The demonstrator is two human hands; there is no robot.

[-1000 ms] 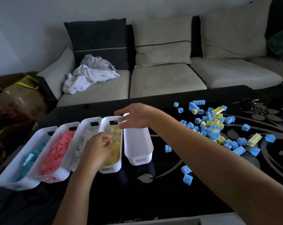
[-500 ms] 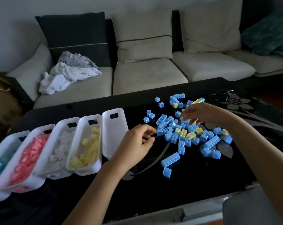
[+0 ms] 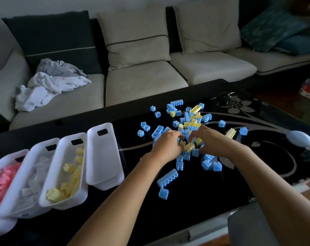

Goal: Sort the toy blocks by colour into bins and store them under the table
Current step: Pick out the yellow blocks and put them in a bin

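Toy blocks [image 3: 189, 125], blue and yellow mixed, lie in a loose heap on the black table [image 3: 186, 201], well apart from the row of white bins at our left. A second ago both our hands were over the yellow bin [image 3: 65, 204]. Half a second ago the right one was already back at the heap while the left was still on its way. Now both are in the pile: the left hand [image 3: 165, 145] and the right hand [image 3: 212, 141] sit close together, knuckles up, fingers curled down among the blocks, with a few yellow pieces [image 3: 189, 147] just between them. Whether either hand has closed on a block we cannot tell, as the fingertips are buried in the heap.

We judge from this that one yellow drop is done and the next pick has begun. Yellow blocks are few now and scattered among the blue. The empty bin [image 3: 102, 157] beside the yellow one holds nothing yet, so the blue sorting appears not to have started, and storing the bins under the table is some way off.
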